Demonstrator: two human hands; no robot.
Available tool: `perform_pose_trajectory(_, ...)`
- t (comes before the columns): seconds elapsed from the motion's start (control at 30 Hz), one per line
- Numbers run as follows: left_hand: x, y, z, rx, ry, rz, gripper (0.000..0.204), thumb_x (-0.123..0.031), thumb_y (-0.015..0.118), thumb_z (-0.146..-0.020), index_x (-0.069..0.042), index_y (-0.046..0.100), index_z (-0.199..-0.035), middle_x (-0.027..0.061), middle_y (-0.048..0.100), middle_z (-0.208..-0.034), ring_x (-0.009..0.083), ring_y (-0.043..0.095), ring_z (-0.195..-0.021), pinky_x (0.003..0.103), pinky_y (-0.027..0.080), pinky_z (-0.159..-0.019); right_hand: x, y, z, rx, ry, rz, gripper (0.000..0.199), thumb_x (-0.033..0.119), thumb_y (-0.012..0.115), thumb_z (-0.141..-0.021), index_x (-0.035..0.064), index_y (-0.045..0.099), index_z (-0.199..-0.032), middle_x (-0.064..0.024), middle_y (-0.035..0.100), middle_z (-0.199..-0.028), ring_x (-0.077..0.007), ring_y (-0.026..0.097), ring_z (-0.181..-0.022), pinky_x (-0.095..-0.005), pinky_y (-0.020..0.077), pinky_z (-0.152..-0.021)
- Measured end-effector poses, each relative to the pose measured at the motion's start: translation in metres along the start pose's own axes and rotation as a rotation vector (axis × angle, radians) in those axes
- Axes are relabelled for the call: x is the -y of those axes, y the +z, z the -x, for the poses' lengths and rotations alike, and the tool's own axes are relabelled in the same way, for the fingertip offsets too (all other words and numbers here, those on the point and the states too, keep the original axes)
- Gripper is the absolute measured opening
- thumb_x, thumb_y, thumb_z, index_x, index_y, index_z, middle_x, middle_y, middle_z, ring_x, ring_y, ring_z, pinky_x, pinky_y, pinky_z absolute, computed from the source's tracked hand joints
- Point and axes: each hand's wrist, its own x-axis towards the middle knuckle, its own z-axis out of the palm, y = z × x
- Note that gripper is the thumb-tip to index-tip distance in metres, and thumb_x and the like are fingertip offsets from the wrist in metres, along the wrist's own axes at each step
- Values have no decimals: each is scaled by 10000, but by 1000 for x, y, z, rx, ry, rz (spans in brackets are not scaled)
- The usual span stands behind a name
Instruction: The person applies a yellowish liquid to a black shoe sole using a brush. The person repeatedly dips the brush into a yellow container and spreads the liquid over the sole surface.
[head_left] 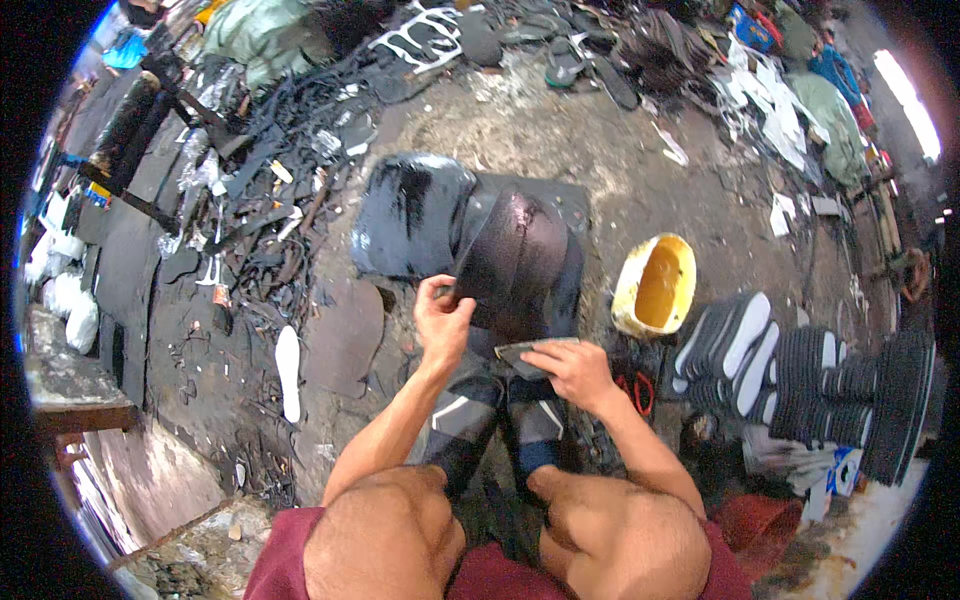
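Observation:
In front of my knees lies a dark brown, curved sheet [515, 250] with a glossy patch near its top. My left hand [443, 318] pinches this sheet at its left edge. A thin, flat grey piece with a pale edge [530, 352] is in my right hand [580, 370], just below the sheet's lower right side; its exact kind is unclear. Beyond my left hand sits a shiny black rounded bundle [412, 215], touching the sheet's left side. A cut yellow plastic container [686, 290] with amber stuff inside stands to the right.
Stacked dark shoe soles [800, 370], some with white faces, fill the right side. One white insole [288, 373] lies at left, near a brown flat sheet [345, 335]. Black scraps [265, 190] litter the far left floor. A low ledge [85, 418] juts in at left.

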Motion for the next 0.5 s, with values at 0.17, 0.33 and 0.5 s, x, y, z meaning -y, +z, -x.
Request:
perform_pose_trajectory(0.17, 4, -74, -104, -250, -6, 109, 498, 77, 712, -756, -48, 570, -1217, 42, 660, -906, 126, 595, -792, 291, 473, -685, 15, -41, -11, -266, 44, -191, 625, -9, 684, -656, 198, 729, -1244, -23, 730, -1258, -261, 724, -1068, -382, 597, -899)
perform_pose_trajectory(0.33, 9, -110, -134, -333, 28, -514, 533, -15, 744, -773, -2, 624, -1292, 175, 709, -1186, 296, 672, -1023, 390, 512, -895, -7, -58, -28, -402, 213, -248, 468, -25, 697, -801, 134, 716, -1240, -122, 746, -1193, -333, 725, -1072, -420, 577, -926)
perform_pose_trajectory(0.5, 21, -41, -12, 93, 678, -653, 430, -19, 706, -769, -61, 677, -1195, 178, 669, -1286, 358, 600, -1234, 474, 450, -1045, -55, -57, -102, -335, 427, -275, 329, 124, 671, -928, 85, 691, -1255, -140, 737, -1211, -351, 716, -1068, -425, 564, -914)
